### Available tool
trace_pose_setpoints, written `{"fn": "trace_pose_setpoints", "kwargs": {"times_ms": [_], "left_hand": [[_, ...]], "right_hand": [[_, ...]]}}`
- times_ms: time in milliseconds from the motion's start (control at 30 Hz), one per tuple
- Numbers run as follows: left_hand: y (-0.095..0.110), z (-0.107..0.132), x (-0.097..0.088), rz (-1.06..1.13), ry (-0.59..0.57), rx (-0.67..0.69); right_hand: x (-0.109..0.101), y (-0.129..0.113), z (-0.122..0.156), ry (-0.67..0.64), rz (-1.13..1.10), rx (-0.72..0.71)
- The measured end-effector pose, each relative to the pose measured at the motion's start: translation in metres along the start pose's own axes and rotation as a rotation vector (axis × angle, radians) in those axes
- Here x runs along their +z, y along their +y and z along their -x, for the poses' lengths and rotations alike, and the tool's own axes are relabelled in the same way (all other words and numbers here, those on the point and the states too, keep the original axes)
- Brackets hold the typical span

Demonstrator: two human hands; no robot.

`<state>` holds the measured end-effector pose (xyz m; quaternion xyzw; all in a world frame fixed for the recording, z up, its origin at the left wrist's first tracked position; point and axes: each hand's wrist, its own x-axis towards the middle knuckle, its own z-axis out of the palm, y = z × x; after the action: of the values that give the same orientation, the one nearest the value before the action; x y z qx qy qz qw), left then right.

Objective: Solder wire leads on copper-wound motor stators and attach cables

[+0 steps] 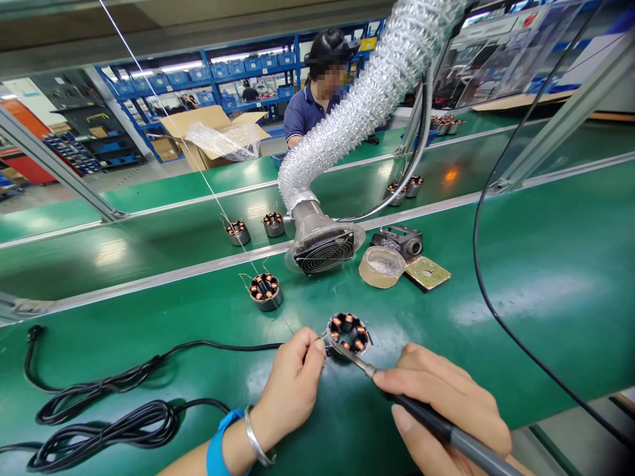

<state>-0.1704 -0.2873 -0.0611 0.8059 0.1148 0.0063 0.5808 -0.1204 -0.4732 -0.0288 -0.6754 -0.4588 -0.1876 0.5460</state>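
Note:
My left hand [299, 373] is closed in a pinch on a thin solder wire [284, 320], which runs down from the upper left. Its fingertips are at the left rim of a wound motor stator [361, 330], a dark ring with copper coils lying on the green table. Wrapped around the dark handle of a soldering iron [419, 411] is my right hand [446, 396]. The iron's metal tip reaches the front left edge of the stator. The exact contact between wire and tip is too small to make out. Another stator [266, 301] with upright wire leads stands behind my left hand.
A fume extractor head [325, 244] on a silver hose hangs over the table. Right of it are a tape roll [381, 267], a sponge plate [427, 272] and a dark metal holder [409, 243]. Coiled black cables [106, 430] lie left. A co-worker [317, 99] is across the bench.

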Motion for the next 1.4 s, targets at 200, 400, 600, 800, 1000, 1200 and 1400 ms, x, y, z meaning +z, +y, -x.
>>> {"fn": "trace_pose_setpoints", "kwargs": {"times_ms": [200,400,600,800,1000,1200,1400], "left_hand": [[-0.002,0.001,0.0,0.025,-0.004,-0.014],[-0.006,0.0,0.0,0.053,-0.017,-0.034],[-0.004,0.001,0.0,0.047,-0.017,-0.037],[-0.005,0.001,0.0,0.053,-0.017,-0.034],[-0.001,0.0,0.0,0.043,-0.012,-0.016],[0.001,0.0,-0.001,0.029,-0.005,-0.014],[0.001,0.001,0.0,0.026,-0.006,-0.024]], "right_hand": [[-0.002,0.001,0.002,0.035,-0.006,0.014],[-0.008,0.004,0.006,-0.007,-0.008,0.056],[-0.006,0.007,0.011,-0.005,-0.03,0.045],[0.001,0.007,0.01,0.006,-0.034,0.01],[0.003,0.004,0.005,0.004,-0.016,-0.005],[0.0,0.002,0.006,0.03,-0.011,0.009],[-0.004,0.008,0.008,0.078,-0.019,0.013]]}}
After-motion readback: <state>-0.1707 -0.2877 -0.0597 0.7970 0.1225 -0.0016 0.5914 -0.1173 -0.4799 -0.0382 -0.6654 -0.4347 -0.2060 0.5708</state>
